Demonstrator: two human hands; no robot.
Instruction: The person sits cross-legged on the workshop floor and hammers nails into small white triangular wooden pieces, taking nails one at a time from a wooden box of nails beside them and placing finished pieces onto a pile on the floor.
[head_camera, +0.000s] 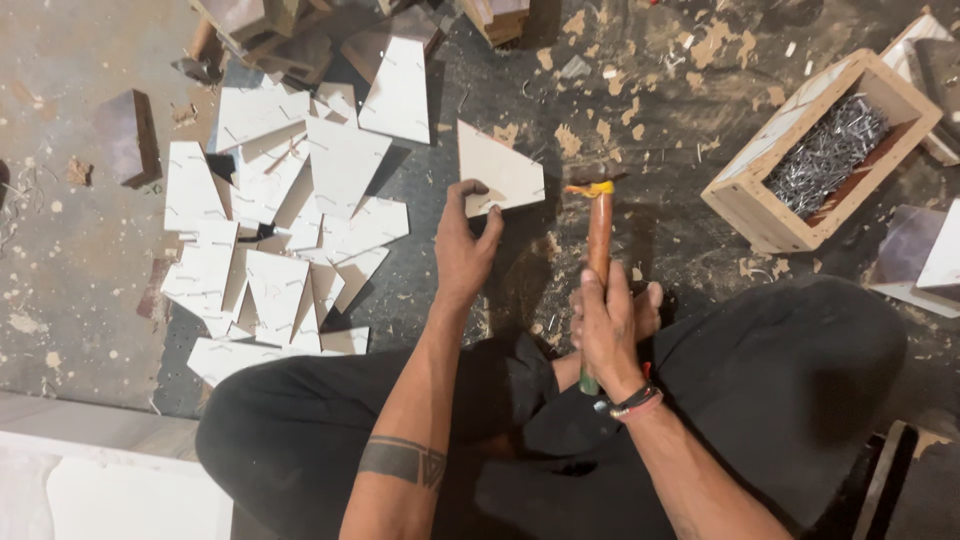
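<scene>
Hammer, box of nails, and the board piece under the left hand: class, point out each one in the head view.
hammer (599, 235): head view, on the wooden handle above the right hand.
box of nails (750, 195): head view, on its near wooden wall.
board piece (505, 170): head view, on its pale flat face.
</scene>
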